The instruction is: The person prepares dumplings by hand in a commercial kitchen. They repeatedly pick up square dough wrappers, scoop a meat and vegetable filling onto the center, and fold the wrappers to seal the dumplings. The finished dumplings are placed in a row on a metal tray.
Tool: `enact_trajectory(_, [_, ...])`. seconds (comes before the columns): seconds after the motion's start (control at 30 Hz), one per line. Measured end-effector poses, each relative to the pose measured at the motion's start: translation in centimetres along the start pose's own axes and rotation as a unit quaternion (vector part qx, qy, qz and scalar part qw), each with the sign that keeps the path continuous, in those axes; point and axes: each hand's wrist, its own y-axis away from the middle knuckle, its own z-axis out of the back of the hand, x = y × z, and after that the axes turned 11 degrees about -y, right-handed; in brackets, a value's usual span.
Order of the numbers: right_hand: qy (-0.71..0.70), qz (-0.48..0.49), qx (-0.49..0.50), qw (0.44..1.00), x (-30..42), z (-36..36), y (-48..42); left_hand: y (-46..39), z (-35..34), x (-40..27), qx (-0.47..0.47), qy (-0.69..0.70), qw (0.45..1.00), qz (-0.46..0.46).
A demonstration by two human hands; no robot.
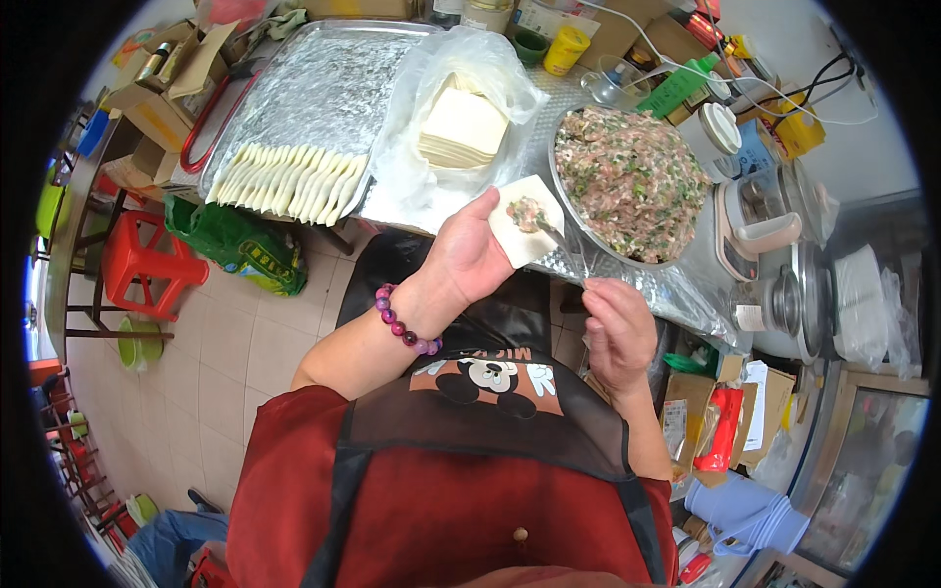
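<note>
A square dough wrapper [518, 242] lies on the palm and fingers of my left hand [470, 253], with a dab of minced filling [523, 214] on it. My right hand [621, 331] pinches the handle of a thin metal utensil [577, 257], whose tip touches the filling. Just beyond, a round metal bowl [556, 165] is heaped with minced meat and chopped greens [632, 184]. A stack of square wrappers [463, 128] sits in an open clear plastic bag [408, 140]. On a metal tray [323, 81] at the left, a row of folded dumplings [287, 184] lies along the near edge.
Jars, a yellow tub [566, 51] and a green bottle [680, 87] crowd the table's back. A kitchen scale [735, 242] and lidded containers stand right of the bowl. Below left are a red plastic stool [151, 264] and green bag [239, 246]. A seated person's leg [176, 547] shows lower left.
</note>
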Motion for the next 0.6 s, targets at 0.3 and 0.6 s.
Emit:
enact_trajectory(0.3, [-0.393, -0.368, -0.247, 0.806, -1.7, 0.0, 1.2, 2.5, 1.0, 1.4, 0.134, -0.041, 0.987, 0.076])
enact_trajectory(0.6, [-0.089, -0.237, -0.215, 0.943, -1.1, 2.3, 0.7, 2.9, 2.8, 1.1, 0.096, -0.038, 0.994, 0.04])
